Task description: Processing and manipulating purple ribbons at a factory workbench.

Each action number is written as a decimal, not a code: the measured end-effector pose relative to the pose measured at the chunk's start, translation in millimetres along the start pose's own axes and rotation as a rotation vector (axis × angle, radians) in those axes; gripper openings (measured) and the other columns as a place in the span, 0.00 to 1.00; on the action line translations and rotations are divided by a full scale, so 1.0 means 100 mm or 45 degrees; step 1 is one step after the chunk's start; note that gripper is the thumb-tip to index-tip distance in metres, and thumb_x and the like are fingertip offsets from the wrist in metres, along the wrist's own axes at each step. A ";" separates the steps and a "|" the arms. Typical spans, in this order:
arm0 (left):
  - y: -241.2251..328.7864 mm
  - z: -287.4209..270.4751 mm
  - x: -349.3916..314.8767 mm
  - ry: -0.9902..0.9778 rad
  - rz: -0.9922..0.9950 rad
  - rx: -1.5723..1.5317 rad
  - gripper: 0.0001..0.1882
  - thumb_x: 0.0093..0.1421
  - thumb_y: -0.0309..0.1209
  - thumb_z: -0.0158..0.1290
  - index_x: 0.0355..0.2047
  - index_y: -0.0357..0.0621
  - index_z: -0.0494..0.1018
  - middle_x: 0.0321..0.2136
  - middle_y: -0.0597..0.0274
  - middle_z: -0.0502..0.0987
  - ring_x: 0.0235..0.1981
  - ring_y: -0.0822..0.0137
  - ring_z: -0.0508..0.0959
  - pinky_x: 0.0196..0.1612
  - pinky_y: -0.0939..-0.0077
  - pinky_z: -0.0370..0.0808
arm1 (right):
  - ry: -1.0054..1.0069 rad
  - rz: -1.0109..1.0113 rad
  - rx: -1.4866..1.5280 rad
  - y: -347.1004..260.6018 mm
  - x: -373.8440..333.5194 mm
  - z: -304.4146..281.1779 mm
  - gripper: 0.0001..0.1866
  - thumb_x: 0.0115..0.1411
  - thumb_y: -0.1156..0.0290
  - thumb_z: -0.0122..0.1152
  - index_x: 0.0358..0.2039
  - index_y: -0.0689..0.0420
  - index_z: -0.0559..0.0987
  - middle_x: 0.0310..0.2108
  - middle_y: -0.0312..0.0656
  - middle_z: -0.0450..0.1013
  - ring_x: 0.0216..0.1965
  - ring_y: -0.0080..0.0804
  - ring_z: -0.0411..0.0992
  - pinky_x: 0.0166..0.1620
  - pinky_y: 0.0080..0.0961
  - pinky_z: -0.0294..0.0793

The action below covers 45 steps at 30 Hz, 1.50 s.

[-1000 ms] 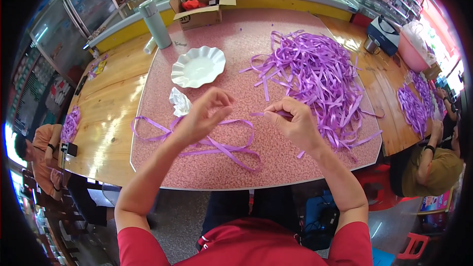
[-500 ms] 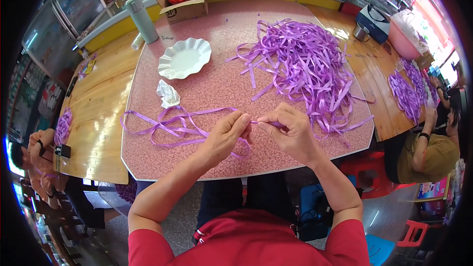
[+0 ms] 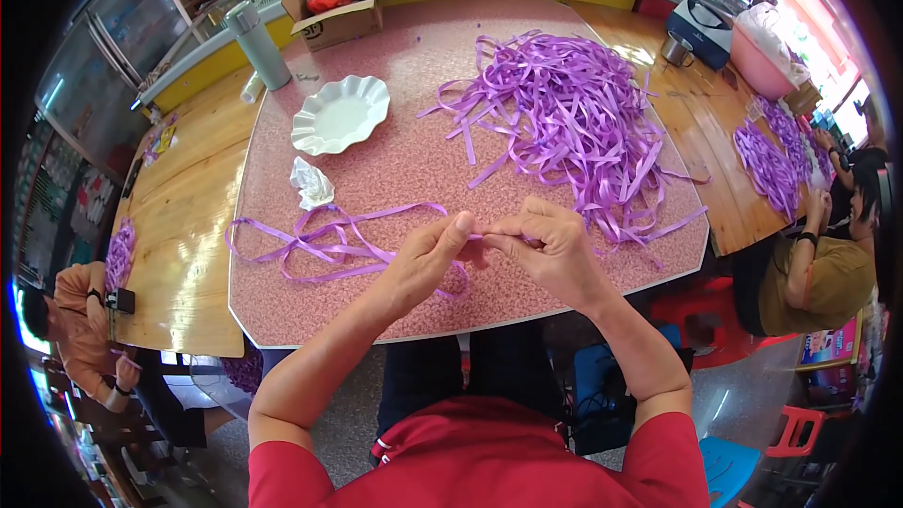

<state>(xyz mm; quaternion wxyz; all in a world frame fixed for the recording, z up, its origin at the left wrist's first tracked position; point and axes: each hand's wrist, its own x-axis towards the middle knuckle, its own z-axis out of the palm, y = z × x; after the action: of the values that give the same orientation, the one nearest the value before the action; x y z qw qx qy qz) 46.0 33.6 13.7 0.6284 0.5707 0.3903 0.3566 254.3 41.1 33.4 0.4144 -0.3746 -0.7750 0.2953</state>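
Observation:
Over the near part of the pink speckled table [image 3: 395, 155], both my hands pinch a purple ribbon [image 3: 357, 270]. My left hand [image 3: 431, 254] has its thumb pressed against the fingers on the ribbon. Its loose length lies in loops on the tabletop to the left. My right hand [image 3: 546, 249] grips the ribbon a short way off, its fingertips almost meeting the left thumb. The small part between the fingers is mostly hidden. Beyond my right hand spreads a large tangled heap of purple ribbons [image 3: 583, 113].
Left of centre stand a white scalloped dish [image 3: 340, 115] and a crumpled white tissue [image 3: 311, 183]. Further back are a grey-green flask [image 3: 259, 47] and an open cardboard box [image 3: 343, 23]. Co-workers sit at wooden tables on both sides, one in an olive top [image 3: 823, 273].
My fingertips have drawn closer together on the ribbon, leaving less of it showing between them. The view has shifted slightly. The co-worker at left has lowered a hand.

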 end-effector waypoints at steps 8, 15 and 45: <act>-0.13 -0.02 0.03 0.016 0.118 0.095 0.16 0.74 0.40 0.42 0.37 0.40 0.69 0.30 0.65 0.74 0.37 0.73 0.74 0.48 0.76 0.72 | 0.073 -0.019 -0.034 0.04 -0.05 -0.02 0.06 0.56 0.77 0.70 0.35 0.58 0.85 0.23 0.34 0.67 0.22 0.19 0.63 0.25 0.20 0.61; -0.09 -0.05 -0.07 -0.114 0.064 -0.041 0.10 0.70 0.36 0.50 0.42 0.42 0.68 0.37 0.64 0.75 0.44 0.71 0.76 0.54 0.72 0.71 | -0.031 0.167 0.274 0.04 -0.02 -0.15 0.06 0.58 0.77 0.67 0.37 0.60 0.84 0.26 0.30 0.70 0.24 0.13 0.64 0.25 0.15 0.62; -0.13 0.20 -0.09 0.299 0.618 0.286 0.07 0.68 0.30 0.52 0.41 0.42 0.68 0.39 0.61 0.74 0.39 0.66 0.74 0.47 0.71 0.70 | 0.174 0.433 0.938 -0.04 -0.17 0.30 0.05 0.64 0.72 0.61 0.35 0.60 0.80 0.24 0.28 0.70 0.21 0.11 0.62 0.22 0.13 0.57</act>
<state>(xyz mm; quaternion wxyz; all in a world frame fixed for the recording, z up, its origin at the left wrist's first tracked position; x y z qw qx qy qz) 60.2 15.4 2.0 0.4081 0.6681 0.3493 0.5148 233.1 20.5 14.4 0.5169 -0.3426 -0.5151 0.5917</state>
